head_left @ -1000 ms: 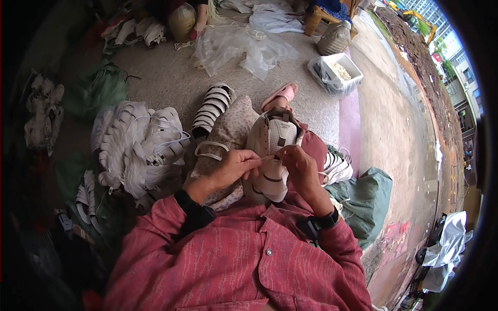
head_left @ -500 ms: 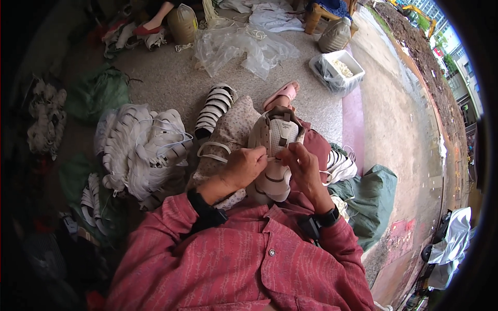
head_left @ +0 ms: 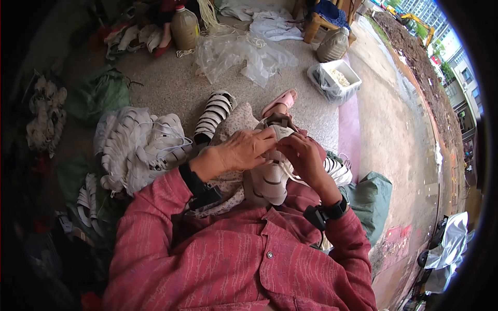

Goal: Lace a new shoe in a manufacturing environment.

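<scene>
A beige-and-white shoe point(head_left: 271, 182) rests on my lap, its rounded toe pointing at me. My left hand point(head_left: 239, 150) reaches over the shoe from the left, fingers pinched at the pale tongue point(head_left: 281, 132). From the other side my right hand point(head_left: 302, 156) closes its fingertips on the shoe's opening, close to the left ones. What lies exactly between the fingertips is hidden. A white shoelace point(head_left: 292, 174) hangs loose over the shoe's front, below my right hand.
Bundles of white shoe parts point(head_left: 137, 147) lie at the left, and a stack of striped shoe pieces point(head_left: 215, 114) stands beyond my knee. Far right is a white box point(head_left: 346, 83) in clear plastic. A green sack point(head_left: 371, 205) lies beside my right arm. Another person's foot point(head_left: 164, 44) shows at the back.
Both hands have moved up the shoe from its middle to the tongue, the left now reaching further over it. The lace now hangs loose below them.
</scene>
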`<state>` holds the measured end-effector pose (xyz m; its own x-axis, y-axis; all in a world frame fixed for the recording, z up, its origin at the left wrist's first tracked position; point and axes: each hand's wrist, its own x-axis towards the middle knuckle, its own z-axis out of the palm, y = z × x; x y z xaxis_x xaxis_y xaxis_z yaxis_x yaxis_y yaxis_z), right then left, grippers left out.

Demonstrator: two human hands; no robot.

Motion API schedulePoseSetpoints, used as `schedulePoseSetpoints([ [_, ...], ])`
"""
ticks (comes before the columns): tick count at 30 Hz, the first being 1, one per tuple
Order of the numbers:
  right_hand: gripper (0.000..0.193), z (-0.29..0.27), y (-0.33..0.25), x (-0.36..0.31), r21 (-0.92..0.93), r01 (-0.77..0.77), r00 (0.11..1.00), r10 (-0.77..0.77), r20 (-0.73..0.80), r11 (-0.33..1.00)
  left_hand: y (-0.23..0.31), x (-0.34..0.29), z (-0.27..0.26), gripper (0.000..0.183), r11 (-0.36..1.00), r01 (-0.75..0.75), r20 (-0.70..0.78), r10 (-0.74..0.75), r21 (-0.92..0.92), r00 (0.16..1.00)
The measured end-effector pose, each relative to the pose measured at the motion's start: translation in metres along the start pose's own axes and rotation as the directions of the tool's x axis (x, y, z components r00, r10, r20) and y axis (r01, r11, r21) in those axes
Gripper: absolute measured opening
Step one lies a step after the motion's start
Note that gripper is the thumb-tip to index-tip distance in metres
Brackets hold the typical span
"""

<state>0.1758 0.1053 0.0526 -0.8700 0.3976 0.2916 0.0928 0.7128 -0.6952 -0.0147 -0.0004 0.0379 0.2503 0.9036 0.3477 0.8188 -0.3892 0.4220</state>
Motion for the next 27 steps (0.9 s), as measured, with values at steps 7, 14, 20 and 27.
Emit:
schedulePoseSetpoints([
  [7,0.013,-0.008,0.020,0.025,0.042,0.031,0.925,-0.044,0.378,0.999,-0.013,0.000,-0.008,0.028,0.991,0.009,0.241,0.022,-0.130,0.970],
  [14,0.014,-0.008,0.018,0.029,0.068,0.135,0.884,-0.151,0.442,0.988,-0.015,0.004,0.003,0.025,0.957,0.003,0.158,0.045,-0.290,0.987],
  [20,0.016,-0.006,0.029,0.035,0.024,0.033,0.859,-0.040,0.511,0.999,-0.014,0.004,0.007,0.027,0.943,-0.019,0.045,0.036,-0.332,0.998],
  [27,0.016,0.002,0.038,0.024,0.202,-0.069,0.904,-0.024,0.428,0.977,-0.015,0.005,0.008,0.027,0.920,0.018,0.042,-0.002,-0.391,0.999],
])
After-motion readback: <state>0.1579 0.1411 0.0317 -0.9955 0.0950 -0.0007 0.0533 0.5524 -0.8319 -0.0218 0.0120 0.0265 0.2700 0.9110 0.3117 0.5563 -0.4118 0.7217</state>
